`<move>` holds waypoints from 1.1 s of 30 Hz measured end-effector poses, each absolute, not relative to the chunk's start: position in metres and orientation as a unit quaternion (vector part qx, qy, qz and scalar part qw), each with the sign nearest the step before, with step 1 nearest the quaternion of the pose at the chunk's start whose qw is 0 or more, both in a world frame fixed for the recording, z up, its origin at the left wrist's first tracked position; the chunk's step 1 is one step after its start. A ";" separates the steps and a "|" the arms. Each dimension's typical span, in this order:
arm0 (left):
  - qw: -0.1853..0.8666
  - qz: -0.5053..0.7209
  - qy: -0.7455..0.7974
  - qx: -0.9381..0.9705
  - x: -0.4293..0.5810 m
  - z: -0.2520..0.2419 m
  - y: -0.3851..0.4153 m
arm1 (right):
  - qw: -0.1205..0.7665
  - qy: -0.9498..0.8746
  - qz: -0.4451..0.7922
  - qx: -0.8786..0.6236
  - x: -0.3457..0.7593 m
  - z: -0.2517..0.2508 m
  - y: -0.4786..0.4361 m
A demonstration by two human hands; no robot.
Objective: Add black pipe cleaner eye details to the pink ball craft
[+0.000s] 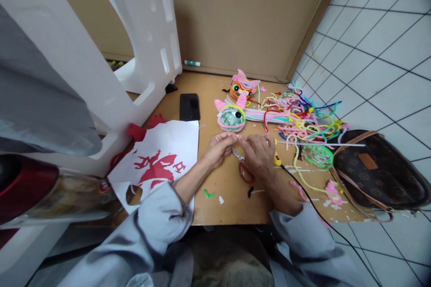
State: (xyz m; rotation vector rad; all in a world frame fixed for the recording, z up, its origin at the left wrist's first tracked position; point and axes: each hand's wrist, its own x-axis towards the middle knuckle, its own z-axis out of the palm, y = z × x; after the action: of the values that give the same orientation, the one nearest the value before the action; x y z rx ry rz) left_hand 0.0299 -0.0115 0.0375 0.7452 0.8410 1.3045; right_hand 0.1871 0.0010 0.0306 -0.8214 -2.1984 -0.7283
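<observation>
My left hand [219,147] is closed in a pinch around a tiny white piece [238,136], too small to name. My right hand [259,154] meets it there with bent fingers; what they hold, if anything, is hidden. A yellow corded tool [277,159], perhaps a glue gun, shows beside the right hand, which partly covers it. Beneath that hand lie scissors with red handles [247,174]. Just beyond both hands sits a clear-and-green ball figure [230,119] with pink ears and a googly eye. Behind it is an orange-striped figure [241,89], also with pink ears.
Tangled pipe cleaners [303,121] cover the right back, near a thin white stick [330,144] and a brown handbag [384,168]. A black phone [189,106] and white paper with red cutouts [158,161] lie left. A white plastic frame [151,31] and tiled wall [380,45] flank the table.
</observation>
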 end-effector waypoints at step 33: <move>0.655 0.577 0.364 0.324 0.030 0.036 -0.011 | 0.343 -0.834 -0.309 -0.304 0.186 0.034 0.001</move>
State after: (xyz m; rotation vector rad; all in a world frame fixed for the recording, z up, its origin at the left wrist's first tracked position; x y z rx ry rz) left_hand 0.0300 -0.0110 0.0363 0.7350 0.8259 1.3074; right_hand 0.1858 0.0015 0.0344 -0.7904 -2.1668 -0.8034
